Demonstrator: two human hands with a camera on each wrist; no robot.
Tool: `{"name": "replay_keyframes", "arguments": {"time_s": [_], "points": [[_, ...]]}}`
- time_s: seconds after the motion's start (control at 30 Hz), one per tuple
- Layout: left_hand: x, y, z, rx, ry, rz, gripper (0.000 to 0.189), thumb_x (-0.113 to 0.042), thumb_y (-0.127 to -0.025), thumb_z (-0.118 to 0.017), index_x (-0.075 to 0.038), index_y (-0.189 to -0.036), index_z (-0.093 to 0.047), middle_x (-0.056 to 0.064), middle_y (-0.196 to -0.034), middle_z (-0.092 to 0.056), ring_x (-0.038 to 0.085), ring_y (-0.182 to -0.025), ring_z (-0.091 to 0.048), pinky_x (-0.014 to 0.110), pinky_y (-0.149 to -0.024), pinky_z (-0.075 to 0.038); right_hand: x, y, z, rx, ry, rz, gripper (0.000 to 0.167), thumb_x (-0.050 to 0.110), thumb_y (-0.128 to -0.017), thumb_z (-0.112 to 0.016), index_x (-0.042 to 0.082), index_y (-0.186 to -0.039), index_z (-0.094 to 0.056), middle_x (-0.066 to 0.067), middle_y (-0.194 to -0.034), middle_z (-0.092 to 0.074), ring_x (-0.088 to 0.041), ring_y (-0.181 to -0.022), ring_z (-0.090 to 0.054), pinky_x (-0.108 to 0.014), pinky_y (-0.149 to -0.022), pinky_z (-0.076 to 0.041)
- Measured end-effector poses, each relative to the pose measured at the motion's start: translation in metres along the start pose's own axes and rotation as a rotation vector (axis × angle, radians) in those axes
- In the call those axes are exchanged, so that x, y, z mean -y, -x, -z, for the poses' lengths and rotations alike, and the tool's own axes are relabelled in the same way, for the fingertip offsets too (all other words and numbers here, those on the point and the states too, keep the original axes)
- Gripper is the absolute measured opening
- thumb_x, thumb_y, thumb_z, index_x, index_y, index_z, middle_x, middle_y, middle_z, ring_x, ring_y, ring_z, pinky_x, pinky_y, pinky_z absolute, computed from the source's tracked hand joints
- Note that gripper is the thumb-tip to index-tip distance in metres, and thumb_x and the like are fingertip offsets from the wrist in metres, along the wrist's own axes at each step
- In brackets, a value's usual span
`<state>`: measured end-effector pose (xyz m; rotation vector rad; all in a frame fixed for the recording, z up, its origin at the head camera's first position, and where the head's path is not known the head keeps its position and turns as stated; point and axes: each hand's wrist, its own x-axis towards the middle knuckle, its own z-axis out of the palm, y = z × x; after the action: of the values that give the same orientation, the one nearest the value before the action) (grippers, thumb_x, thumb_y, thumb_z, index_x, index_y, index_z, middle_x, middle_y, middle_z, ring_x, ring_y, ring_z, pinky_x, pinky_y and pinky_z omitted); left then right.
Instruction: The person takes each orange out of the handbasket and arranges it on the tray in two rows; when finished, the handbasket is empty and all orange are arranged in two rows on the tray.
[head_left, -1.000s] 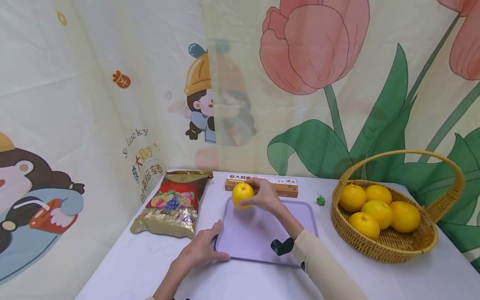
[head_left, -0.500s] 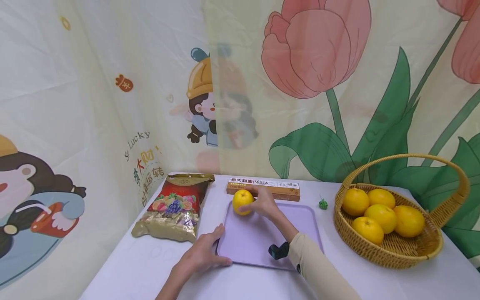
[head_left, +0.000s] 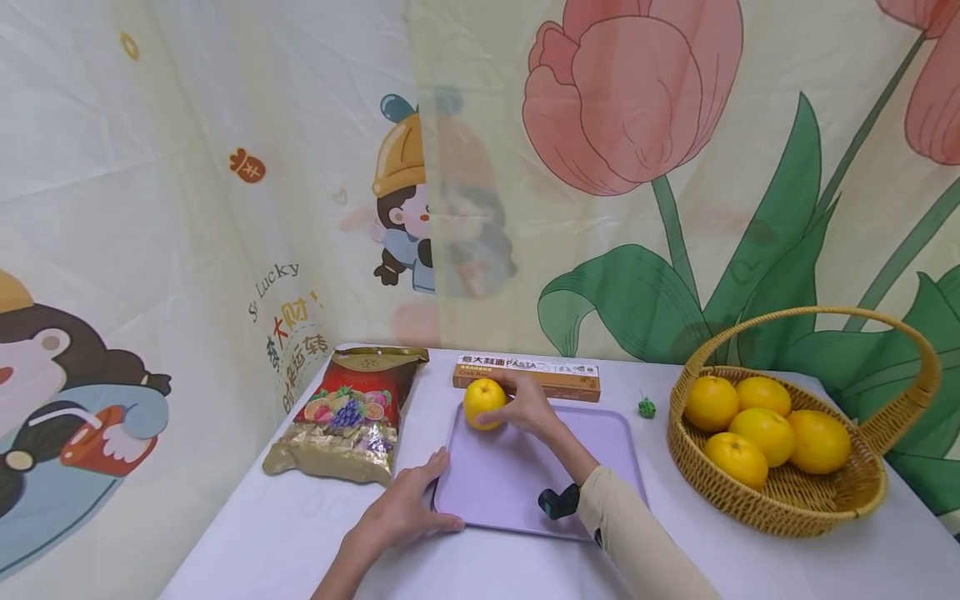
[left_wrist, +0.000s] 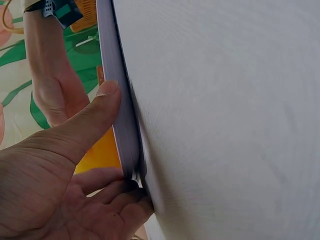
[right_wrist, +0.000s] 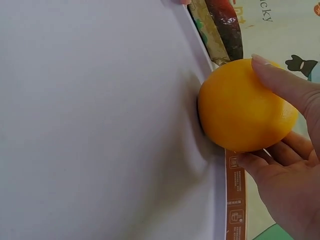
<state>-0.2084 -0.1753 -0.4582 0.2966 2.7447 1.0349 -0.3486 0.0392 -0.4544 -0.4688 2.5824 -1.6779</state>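
Note:
Between thumb and fingers, my right hand [head_left: 529, 407] holds an orange [head_left: 482, 408] at the far left corner of a light purple tray [head_left: 517, 475]. In the right wrist view the orange [right_wrist: 242, 107] sits right at the tray's surface, its shadow beside it. The near left corner of the tray is gripped by my left hand [head_left: 405, 507], thumb on the front edge and fingers along the left side. The left wrist view shows the left thumb [left_wrist: 102, 107] pressed to the tray's rim [left_wrist: 122, 110], with the fingertips curled at its corner.
A wicker basket [head_left: 780, 512] with several oranges stands on the right under a tall handle. Behind the tray lies a pasta box [head_left: 570, 383], with a small green object [head_left: 647, 407] to its right. A red and gold fruit-print bag [head_left: 348, 417] lies left on the white table [head_left: 517, 571].
The orange in my right hand came down slightly onto the tray's far left corner between the first two frames; since then almost nothing has moved. My left hand stays at the tray.

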Motion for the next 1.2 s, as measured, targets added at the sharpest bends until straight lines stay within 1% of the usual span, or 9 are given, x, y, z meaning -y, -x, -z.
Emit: {"name": "replay_keyframes", "arguments": {"time_s": [0.13,0.33,0.53,0.67,0.73,0.83,0.97,1.1,1.2], "points": [[-0.001,0.000,0.001,-0.001,0.004,0.009,0.108,-0.027,-0.077,-0.099,0.004,-0.162,-0.040,0.024,-0.169,-0.038,0.048,-0.156,-0.036,0.064,-0.127,-0.032,0.001,0.002,0.001,0.003,0.005,0.006,0.071,0.007,-0.070,-0.102,0.002,-0.134,-0.073,-0.012,-0.130,-0.075,-0.031,-0.119,-0.069,-0.050,-0.112,-0.056],[-0.002,0.000,0.002,-0.005,0.001,0.001,0.108,-0.027,-0.077,-0.100,0.004,-0.162,-0.041,0.024,-0.169,-0.039,0.048,-0.155,-0.037,0.064,-0.127,-0.032,0.004,0.004,0.002,0.015,0.031,0.021,0.074,0.005,-0.069,-0.102,0.001,-0.136,-0.071,-0.013,-0.131,-0.075,-0.031,-0.119,-0.068,-0.052,-0.113,-0.055],[-0.002,0.000,0.002,-0.011,0.002,-0.015,0.109,-0.027,-0.076,-0.100,0.005,-0.162,-0.041,0.025,-0.168,-0.040,0.048,-0.155,-0.038,0.064,-0.126,-0.033,0.006,0.005,0.004,0.003,0.060,0.012,0.082,0.006,-0.070,-0.102,-0.002,-0.143,-0.065,-0.017,-0.139,-0.071,-0.038,-0.127,-0.066,-0.053,-0.116,-0.052],[-0.002,0.002,0.002,-0.016,0.000,-0.007,0.109,-0.026,-0.075,-0.101,0.006,-0.161,-0.042,0.028,-0.166,-0.042,0.051,-0.153,-0.039,0.067,-0.125,-0.033,0.008,0.008,0.008,-0.013,0.020,0.007,0.088,0.009,-0.075,-0.100,-0.005,-0.150,-0.057,-0.022,-0.148,-0.065,-0.042,-0.137,-0.062,-0.053,-0.118,-0.050],[-0.001,0.002,0.001,-0.016,0.002,0.011,0.109,-0.026,-0.075,-0.101,0.005,-0.161,-0.042,0.028,-0.166,-0.042,0.052,-0.153,-0.039,0.068,-0.124,-0.034,0.014,0.012,0.012,-0.013,-0.028,0.013,0.088,0.010,-0.079,-0.098,-0.006,-0.153,-0.053,-0.024,-0.152,-0.061,-0.043,-0.141,-0.059,-0.054,-0.119,-0.049],[0.000,0.003,0.000,-0.017,0.006,0.023,0.109,-0.025,-0.074,-0.101,0.005,-0.161,-0.043,0.028,-0.166,-0.042,0.051,-0.153,-0.038,0.068,-0.124,-0.034,0.025,0.024,0.021,-0.005,-0.068,0.041,0.086,0.011,-0.082,-0.096,-0.005,-0.154,-0.052,-0.023,-0.154,-0.060,-0.043,-0.143,-0.057,-0.051,-0.119,-0.048],[0.001,0.003,0.002,-0.021,0.010,0.021,0.108,-0.024,-0.074,-0.101,0.006,-0.161,-0.043,0.028,-0.166,-0.041,0.050,-0.154,-0.038,0.066,-0.125,-0.033,0.047,0.047,0.040,0.038,-0.085,0.123,0.083,0.009,-0.083,-0.095,-0.004,-0.154,-0.053,-0.022,-0.154,-0.060,-0.039,-0.144,-0.057,-0.048,-0.119,-0.048],[0.001,0.002,0.003,-0.021,0.015,0.022,0.109,-0.024,-0.074,-0.101,0.006,-0.160,-0.043,0.027,-0.167,-0.041,0.049,-0.154,-0.038,0.065,-0.125,-0.033,0.065,0.077,0.068,0.089,-0.102,0.218,0.078,0.006,-0.084,-0.093,-0.005,-0.152,-0.055,-0.022,-0.152,-0.062,-0.037,-0.143,-0.059,-0.043,-0.119,-0.048],[0.000,0.000,0.002,-0.018,0.018,0.016,0.109,-0.024,-0.073,-0.101,0.006,-0.160,-0.044,0.027,-0.167,-0.040,0.049,-0.154,-0.038,0.065,-0.126,-0.033,0.073,0.102,0.093,0.100,-0.095,0.281,0.075,0.004,-0.085,-0.092,-0.006,-0.151,-0.056,-0.020,-0.150,-0.064,-0.037,-0.140,-0.062,-0.032,-0.116,-0.051]]}}
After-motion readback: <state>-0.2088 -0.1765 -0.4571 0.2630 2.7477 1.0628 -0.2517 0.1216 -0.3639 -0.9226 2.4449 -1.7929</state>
